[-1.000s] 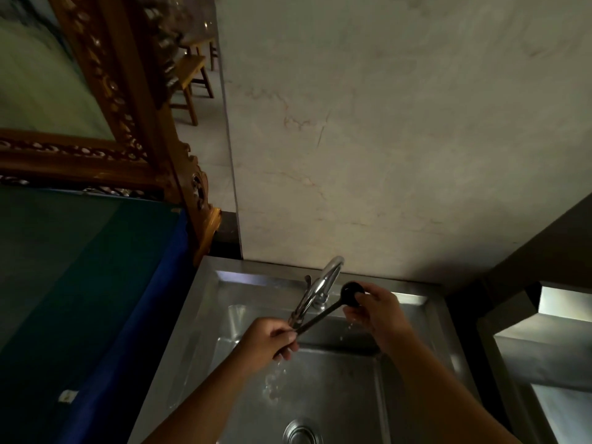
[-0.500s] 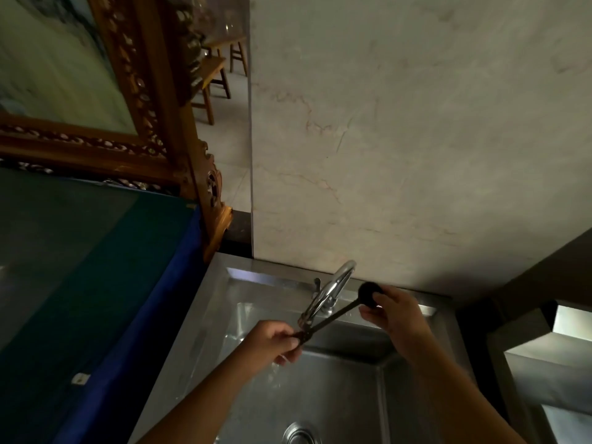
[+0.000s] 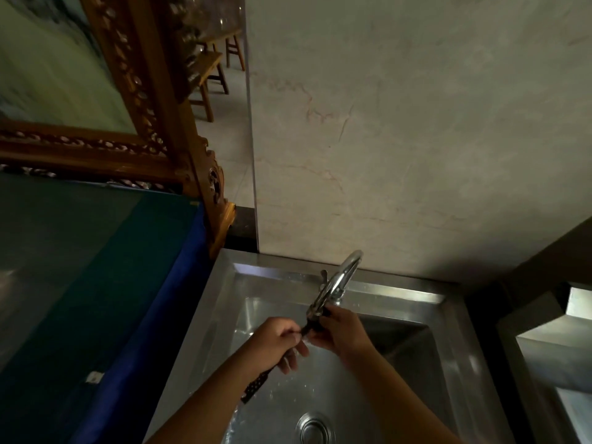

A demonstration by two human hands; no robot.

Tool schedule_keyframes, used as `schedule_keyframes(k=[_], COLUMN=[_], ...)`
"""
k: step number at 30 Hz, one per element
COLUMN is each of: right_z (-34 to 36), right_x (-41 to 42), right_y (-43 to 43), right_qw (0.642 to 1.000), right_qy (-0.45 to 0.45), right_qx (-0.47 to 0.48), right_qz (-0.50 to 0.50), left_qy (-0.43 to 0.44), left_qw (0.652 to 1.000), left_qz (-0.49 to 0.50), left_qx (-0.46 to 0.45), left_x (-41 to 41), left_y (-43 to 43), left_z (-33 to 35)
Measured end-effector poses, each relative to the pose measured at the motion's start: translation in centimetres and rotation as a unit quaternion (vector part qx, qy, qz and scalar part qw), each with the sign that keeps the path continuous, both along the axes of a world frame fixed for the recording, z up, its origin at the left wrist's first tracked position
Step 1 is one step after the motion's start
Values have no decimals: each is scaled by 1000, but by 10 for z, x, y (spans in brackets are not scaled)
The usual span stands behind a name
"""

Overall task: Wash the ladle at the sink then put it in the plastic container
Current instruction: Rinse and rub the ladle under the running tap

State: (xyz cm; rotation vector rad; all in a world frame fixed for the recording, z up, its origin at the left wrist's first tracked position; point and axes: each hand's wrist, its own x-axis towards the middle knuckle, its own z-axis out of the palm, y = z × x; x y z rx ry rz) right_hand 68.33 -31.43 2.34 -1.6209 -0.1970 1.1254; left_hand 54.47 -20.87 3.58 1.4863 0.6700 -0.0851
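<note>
The dark ladle (image 3: 258, 384) is held over the steel sink (image 3: 205, 315), right below the curved chrome tap (image 3: 336, 280). My left hand (image 3: 278, 342) grips its shaft, and the handle end sticks out below my wrist. My right hand (image 3: 344, 331) closes around the bowl end, which is mostly hidden by my fingers. Water splashes between my hands. No plastic container is in view.
The drain (image 3: 315, 429) lies at the basin's bottom. A blue-edged green surface (image 3: 96, 283) borders the sink on the left, with a carved wooden frame (image 3: 166, 123) behind it. A marble wall (image 3: 416, 139) rises behind the tap. A second steel basin (image 3: 551, 347) sits at right.
The ladle has been drawn back toward me, so its bowl sits under the spout. My right hand slid left and closed over the bowl; the handle now pokes out below my left hand.
</note>
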Motion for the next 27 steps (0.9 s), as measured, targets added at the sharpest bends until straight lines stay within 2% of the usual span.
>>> schedule_keyframes(k=[3,6,12,15,18,20,22,25,27], right_z=[-3,-3,-10,-14,-19,-23,-21,-10,1], right_x=[-9,-14,-30,-45,-48,-37,-16,12,24], right_y=[2,1,3,3,2,-2,-7,-3,6], right_qw=[1000,1000,986,959,957,987,994,914,867], right_qy=[-19,2,139,227,240,143,-28,-225,-300], right_qx=[-7,9,81,148,139,64,-20,-115,-142], right_qz=[3,9,-51,-85,-90,-39,100,317,371], left_qy=[23,35,6,-1,3,10,21,31,27], left_qw=[998,996,990,990,989,990,988,977,967], left_qz=[7,5,30,60,64,44,-10,-79,-95], left_qx=[57,76,137,130,130,131,152,197,233], left_x=[-5,-12,-12,-9,-9,-13,-18,-20,-14], left_y=[0,-2,-11,-20,-25,-19,-10,-1,5], left_z=[5,7,9,4,-2,-5,-5,-3,1])
